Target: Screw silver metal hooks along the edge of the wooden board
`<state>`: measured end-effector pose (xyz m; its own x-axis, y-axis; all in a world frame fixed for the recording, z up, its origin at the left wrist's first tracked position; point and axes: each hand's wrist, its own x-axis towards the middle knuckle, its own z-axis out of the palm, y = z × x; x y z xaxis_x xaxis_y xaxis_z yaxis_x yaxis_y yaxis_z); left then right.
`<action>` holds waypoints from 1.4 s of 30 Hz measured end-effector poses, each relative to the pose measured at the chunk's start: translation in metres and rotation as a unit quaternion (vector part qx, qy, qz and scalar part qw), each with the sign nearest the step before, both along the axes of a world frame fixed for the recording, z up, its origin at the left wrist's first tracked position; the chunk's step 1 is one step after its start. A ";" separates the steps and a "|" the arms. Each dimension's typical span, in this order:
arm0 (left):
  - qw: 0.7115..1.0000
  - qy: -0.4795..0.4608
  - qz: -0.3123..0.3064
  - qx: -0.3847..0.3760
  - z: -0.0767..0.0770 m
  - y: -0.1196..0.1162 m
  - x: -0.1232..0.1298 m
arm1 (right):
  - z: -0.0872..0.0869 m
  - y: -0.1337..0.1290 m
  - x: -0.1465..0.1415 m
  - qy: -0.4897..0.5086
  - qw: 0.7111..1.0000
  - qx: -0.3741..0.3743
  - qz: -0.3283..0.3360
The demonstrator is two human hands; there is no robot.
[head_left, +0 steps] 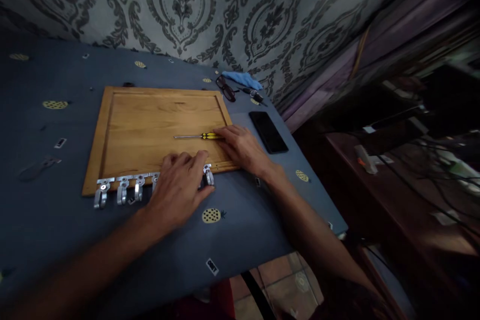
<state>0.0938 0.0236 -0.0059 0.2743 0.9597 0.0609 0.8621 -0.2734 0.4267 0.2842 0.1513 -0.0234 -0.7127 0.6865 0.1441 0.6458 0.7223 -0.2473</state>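
Observation:
A wooden panel (150, 120) with a raised frame lies flat on the table. Along its near edge runs a silver metal hook rail (122, 190) with several hooks hanging past the edge. My left hand (175, 187) is closed over the right part of this rail, its thumb close to the last hook; it hides the hooks under the palm. My right hand (243, 147) rests on the panel's right side, fingers around the handle end of a yellow-and-black screwdriver (208, 136). The screwdriver lies over the wood with its shaft pointing left.
Right of the panel lies a black phone (268, 132). Behind are eyeglasses (226, 89), a blue cloth (243, 79) and a small dark tool (256, 96). The blue pineapple-print tablecloth (247, 240) covers the table. A patterned wall backs it; cluttered dark furniture stands at right.

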 end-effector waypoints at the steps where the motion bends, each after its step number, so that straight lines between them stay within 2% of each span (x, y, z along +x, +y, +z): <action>1: 1.000 0.003 -0.001 0.001 0.000 0.000 0.000 | 0.000 0.000 0.000 0.005 1.000 -0.002 -0.001; 4: 1.000 0.013 -0.002 0.010 0.000 0.000 0.000 | 0.005 0.000 0.004 0.032 0.999 -0.023 0.009; 6: 1.000 0.016 -0.008 0.015 0.000 -0.001 -0.001 | 0.015 -0.003 0.011 0.111 0.992 -0.054 0.015; 8: 1.000 0.015 -0.017 0.015 0.000 -0.001 -0.001 | 0.030 -0.008 0.017 0.235 0.969 -0.071 -0.002; 10: 1.000 0.012 -0.022 0.016 0.000 -0.001 -0.001 | 0.046 -0.015 0.021 0.328 0.942 -0.055 -0.045; 12: 1.000 0.009 -0.022 0.019 0.000 -0.001 -0.002 | 0.060 -0.023 0.021 0.388 0.918 -0.032 -0.079; 14: 1.000 0.006 -0.021 0.020 0.000 -0.001 -0.002 | 0.064 -0.029 0.017 0.406 0.910 -0.021 -0.086; 18: 1.000 0.000 -0.018 0.014 0.001 -0.001 -0.002 | 0.052 -0.037 0.008 0.346 0.935 -0.049 -0.064; 20: 1.000 -0.001 -0.018 0.013 0.001 -0.001 -0.001 | 0.045 -0.043 0.006 0.322 0.943 -0.038 -0.068; 22: 1.000 0.002 -0.018 0.009 0.001 -0.001 -0.002 | 0.043 -0.051 0.003 0.346 0.934 -0.018 -0.088; 26: 1.000 0.005 -0.015 0.008 0.000 -0.001 -0.002 | 0.044 -0.069 -0.005 0.448 0.887 -0.024 -0.108; 29: 1.000 0.005 -0.017 0.012 -0.001 -0.001 -0.002 | 0.040 -0.077 -0.012 0.474 0.873 -0.040 -0.110; 35: 1.000 0.012 -0.016 0.021 -0.002 0.000 -0.002 | 0.033 -0.079 -0.014 0.484 0.866 -0.054 -0.117; 42: 1.000 0.010 -0.018 0.013 -0.001 0.000 -0.002 | 0.033 -0.079 -0.014 0.462 0.877 -0.060 -0.114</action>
